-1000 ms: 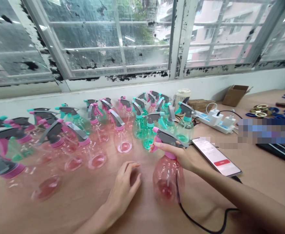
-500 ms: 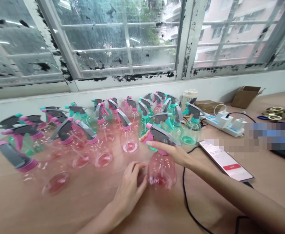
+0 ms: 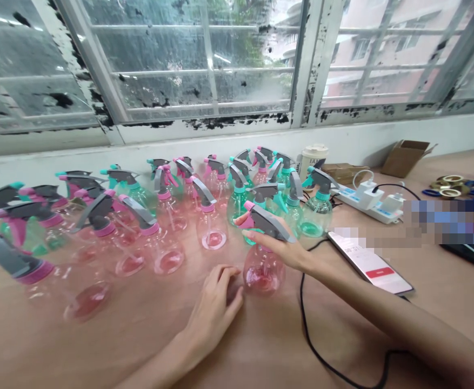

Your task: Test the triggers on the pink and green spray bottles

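A clear pink spray bottle (image 3: 264, 272) with a grey and pink trigger head stands near the middle of the table. My right hand (image 3: 275, 243) grips it around the neck, just under the head, with fingers reaching to the pink trigger. Just left of this bottle, my left hand (image 3: 216, 294) rests on the tabletop, loosely curved, thumb apart from the fingers and nothing in it. Behind the hands stand more pink spray bottles, the closest one (image 3: 212, 229) a short way off. Green spray bottles, one of them (image 3: 318, 213) at the right end, stand beside them.
On the right lies a phone (image 3: 370, 265) with a lit screen, near a black cable (image 3: 305, 319). Farther back are a white power strip (image 3: 382, 208), a lidded paper cup (image 3: 314, 155), a cardboard box (image 3: 405, 159) and tape rolls (image 3: 449, 193). Windows line the wall behind.
The held pink bottle has shifted slightly away from me, with my right hand still around its neck. My left hand stays nearly in place. The whole view has shifted a little.
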The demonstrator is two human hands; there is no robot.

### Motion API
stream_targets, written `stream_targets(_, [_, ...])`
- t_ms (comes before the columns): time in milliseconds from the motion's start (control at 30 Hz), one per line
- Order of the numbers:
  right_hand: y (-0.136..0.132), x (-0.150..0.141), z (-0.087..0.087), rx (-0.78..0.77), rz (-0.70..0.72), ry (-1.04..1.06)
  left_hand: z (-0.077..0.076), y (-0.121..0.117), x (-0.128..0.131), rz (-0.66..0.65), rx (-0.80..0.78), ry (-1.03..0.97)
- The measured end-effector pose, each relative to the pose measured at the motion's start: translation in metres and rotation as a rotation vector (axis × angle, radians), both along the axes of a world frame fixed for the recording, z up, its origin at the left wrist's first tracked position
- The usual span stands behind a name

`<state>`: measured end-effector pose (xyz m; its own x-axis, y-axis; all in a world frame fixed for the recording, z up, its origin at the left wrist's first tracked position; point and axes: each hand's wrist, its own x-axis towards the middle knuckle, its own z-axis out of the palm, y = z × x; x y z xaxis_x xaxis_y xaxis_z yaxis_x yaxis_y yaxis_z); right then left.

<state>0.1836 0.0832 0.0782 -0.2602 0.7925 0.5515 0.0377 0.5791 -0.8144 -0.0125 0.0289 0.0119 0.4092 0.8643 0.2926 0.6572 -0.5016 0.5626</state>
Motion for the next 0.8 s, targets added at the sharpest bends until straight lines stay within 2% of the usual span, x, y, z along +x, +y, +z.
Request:
stream_targets(300, [-0.0049, -0.0011, -0.0007, 0.100, -0.078, -0.113, 0.0012, -0.0015, 0.0006, 0.004, 0.009, -0.026])
stream_targets(600, [-0.0023, -0.0011, -0.0031, 0.039, -0.040, -0.088, 0.0023, -0.0025, 0.0010, 0.006, -0.040, -0.013])
stream_targets(800, [-0.0057, -0.0010, -0.0076, 0.031, -0.021, -0.045, 0.0020, -0.0032, 0.0012, 0.003, -0.018, -0.007])
